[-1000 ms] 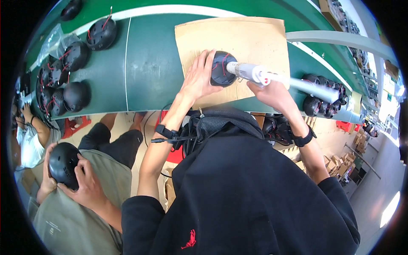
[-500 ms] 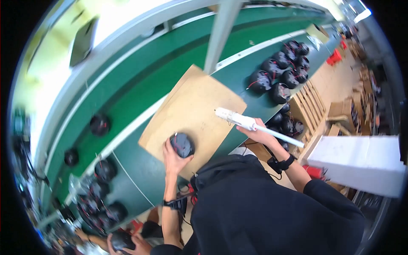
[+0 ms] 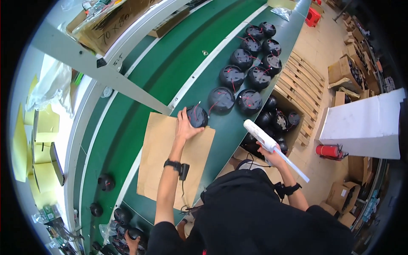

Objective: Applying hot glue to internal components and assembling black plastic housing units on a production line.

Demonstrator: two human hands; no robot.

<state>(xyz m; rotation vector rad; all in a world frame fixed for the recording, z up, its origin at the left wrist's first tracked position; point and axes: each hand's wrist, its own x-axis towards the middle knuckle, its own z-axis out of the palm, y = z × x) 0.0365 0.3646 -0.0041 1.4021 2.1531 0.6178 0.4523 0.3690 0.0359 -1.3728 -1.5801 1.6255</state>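
Observation:
My left hand (image 3: pixel 185 130) grips a black round housing (image 3: pixel 198 117) with red wires, fingers on its left side and thumb along its near side. The housing is at the far edge of a flat cardboard sheet (image 3: pixel 170 157), beside several similar black housings (image 3: pixel 222 100) with red wires on the green bench. To the right, my right hand (image 3: pixel 271 154) holds a white hot glue gun (image 3: pixel 261 136) in the air past the bench edge. Its nozzle points away to the upper left, and a long pale glue stick (image 3: pixel 294 166) sticks out behind.
Below the right bench edge stands a carton (image 3: pixel 293 138) of black housings, near a wooden pallet (image 3: pixel 299 83). A red fire extinguisher (image 3: pixel 329 151) lies further right. A grey post (image 3: pixel 144 97) crosses the green belt (image 3: pixel 140 91). At lower left, another person's hand (image 3: pixel 132 243) touches black housings.
My left hand has carried the black housing from the near part of the cardboard to its far edge, by the other housings. The glue gun stays in my right hand. The view has turned.

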